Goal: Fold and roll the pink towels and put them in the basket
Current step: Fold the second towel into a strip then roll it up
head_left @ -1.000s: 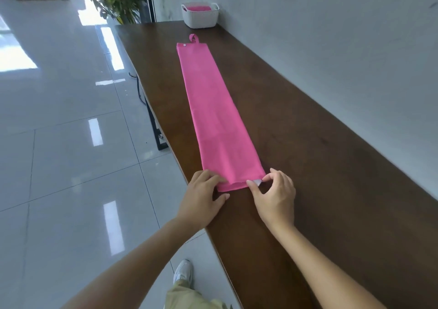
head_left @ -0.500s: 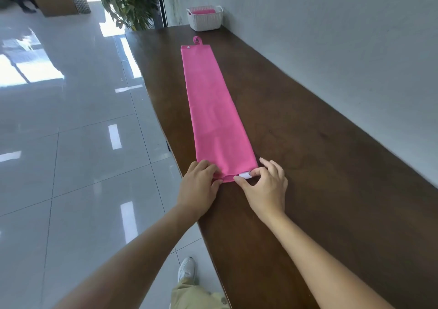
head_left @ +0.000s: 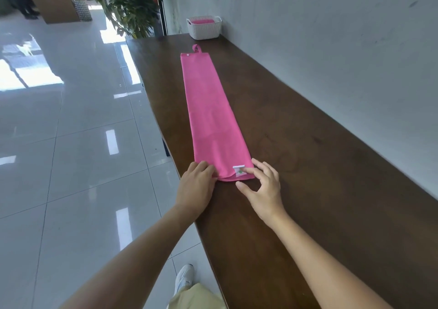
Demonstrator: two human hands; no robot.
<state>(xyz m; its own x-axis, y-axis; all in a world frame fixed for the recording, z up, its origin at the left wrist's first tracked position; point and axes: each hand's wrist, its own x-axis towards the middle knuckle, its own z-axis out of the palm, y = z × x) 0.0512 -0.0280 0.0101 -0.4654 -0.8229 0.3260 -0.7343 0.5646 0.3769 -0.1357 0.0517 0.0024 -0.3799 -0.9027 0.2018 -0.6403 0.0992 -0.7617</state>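
A pink towel (head_left: pixel 213 119), folded into a long narrow strip, lies lengthwise on the dark wooden table (head_left: pixel 308 166), its hanging loop at the far end. The near end is turned over, so a white label (head_left: pixel 238 169) shows on top. My left hand (head_left: pixel 196 187) curls its fingers over the near left corner. My right hand (head_left: pixel 263 190) touches the label with its index fingertip, thumb spread away on the table. The white basket (head_left: pixel 206 31) stands at the table's far end against the wall, with a pink towel (head_left: pixel 202 21) inside.
The table's left edge drops to a glossy tiled floor, and the grey wall runs along its right side. A potted plant (head_left: pixel 132 5) stands beyond the far left corner. Bare table lies right of the towel.
The towel's near end has been turned over onto itself, bringing the white label on top. My right hand has released its pinch and now only touches the label.
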